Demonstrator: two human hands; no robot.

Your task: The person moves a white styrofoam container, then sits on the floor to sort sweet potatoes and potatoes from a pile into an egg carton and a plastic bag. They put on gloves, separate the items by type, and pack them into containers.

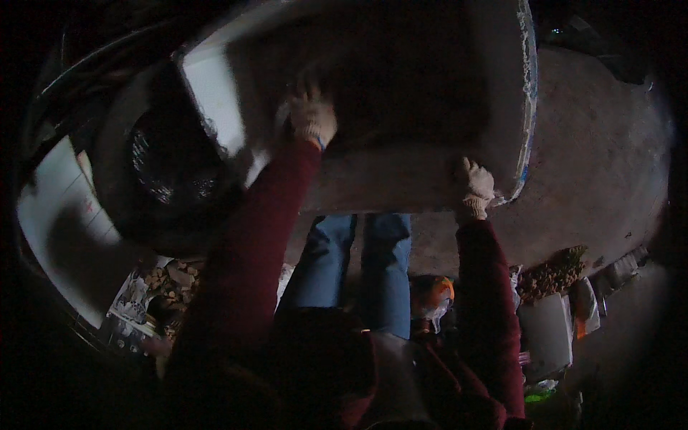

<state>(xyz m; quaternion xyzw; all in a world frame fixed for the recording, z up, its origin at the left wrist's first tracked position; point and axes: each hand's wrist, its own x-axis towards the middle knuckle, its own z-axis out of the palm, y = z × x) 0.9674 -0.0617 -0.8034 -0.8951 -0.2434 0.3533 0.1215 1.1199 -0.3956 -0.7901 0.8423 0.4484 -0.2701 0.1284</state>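
Note:
A large, dark flat panel or board (387, 177) with a worn pale edge on its right side lies before me, above my knees in the picture. My left hand (313, 115), in a pale knitted glove, reaches over its left part with the fingers spread and blurred; nothing shows in it. Near the lower right corner is my right hand (478, 180), gloved alike, with its fingers partly curled. Whether it grips the panel is too dark to tell. Bright white patches (215, 97) show along the panel's left side.
At the left lie a dark round object (172, 161) and a white sheet or board (59, 199). Brown pieces (174, 279) are heaped beside my left arm. To the lower right are more brown pieces (553, 277), a pale box-like object (545, 333) and an orange plastic bag (438, 295).

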